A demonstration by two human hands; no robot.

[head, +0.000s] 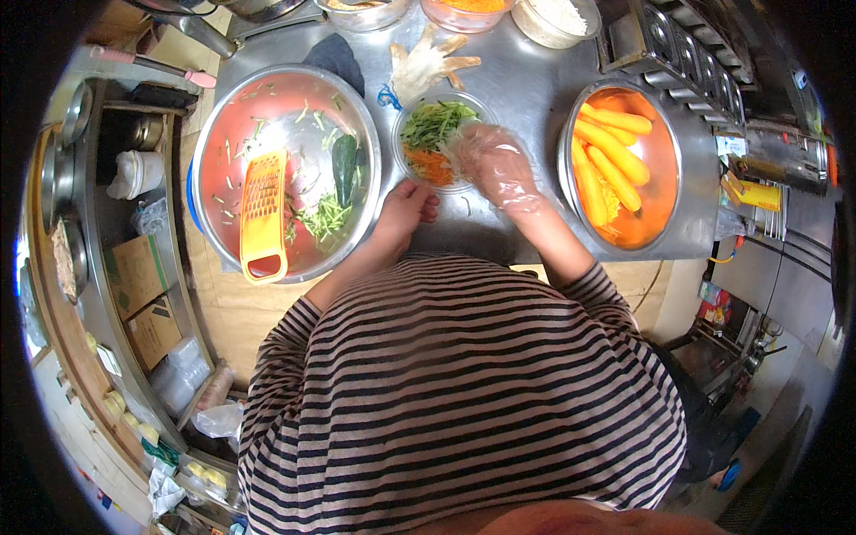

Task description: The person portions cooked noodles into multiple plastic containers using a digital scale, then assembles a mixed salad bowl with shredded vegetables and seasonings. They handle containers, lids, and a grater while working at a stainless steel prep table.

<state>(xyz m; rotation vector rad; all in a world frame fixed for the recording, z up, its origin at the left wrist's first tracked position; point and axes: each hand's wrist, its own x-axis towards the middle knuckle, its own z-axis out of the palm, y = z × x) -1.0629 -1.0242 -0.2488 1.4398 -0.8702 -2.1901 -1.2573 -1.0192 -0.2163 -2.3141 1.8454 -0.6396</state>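
Note:
A clear round bowl [476, 100] stands before me on the steel table, with shredded cucumber [438, 124] at its far side and shredded carrot [428, 166] at its near left. My left hand [409, 208] is bare, its curled fingers gripping the bowl's near-left rim. Over the bowl's right side is my right hand [495, 164], in a clear plastic glove, fingers pointing down towards the shreds. Blur and glare hide whether it holds any. To the left, a large metal basin [221, 221] carries a yellow grater [264, 200], a piece of cucumber [344, 167] and cucumber shreds [324, 217].
At right, a steel bowl [672, 207] holds several peeled carrots [612, 140]. A soiled work glove [428, 63] and a dark cloth [338, 60] lie behind. Three bowls line the far edge, including one of white shreds [555, 17]. Metal containers [659, 33] stand far right.

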